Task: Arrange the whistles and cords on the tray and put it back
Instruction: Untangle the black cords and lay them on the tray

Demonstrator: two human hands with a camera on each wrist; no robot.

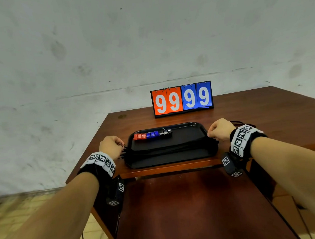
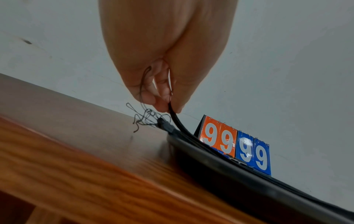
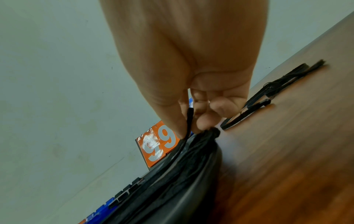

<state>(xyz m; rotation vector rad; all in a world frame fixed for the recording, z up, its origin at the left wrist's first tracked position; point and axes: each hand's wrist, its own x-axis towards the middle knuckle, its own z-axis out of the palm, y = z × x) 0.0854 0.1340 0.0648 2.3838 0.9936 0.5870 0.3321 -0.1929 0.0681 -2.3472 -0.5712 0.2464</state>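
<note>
A black tray [image 1: 187, 128] lies on the wooden table [image 1: 263, 113]. Red whistles [image 1: 139, 136], blue whistles [image 1: 152, 134] and black whistles [image 1: 165, 132] stand in one row at its far left. Several black cords [image 1: 169, 148] stretch across the tray from left to right. My left hand [image 1: 121, 144] pinches the end of one cord [image 2: 178, 119] at the tray's left edge [image 2: 229, 174], beside a tangle of thin loops [image 2: 145, 118]. At the right edge my right hand [image 1: 210, 135] pinches the other end of the cord [image 3: 189, 119] above the bundled ends [image 3: 203, 145].
A flip scoreboard [image 1: 182, 99] showing 9s stands behind the tray. More loose black cords [image 3: 268, 94] lie on the table to the right of my right hand. A lower wooden surface [image 1: 195, 209] sits in front. The table's left edge drops to a tiled floor [image 1: 29, 210].
</note>
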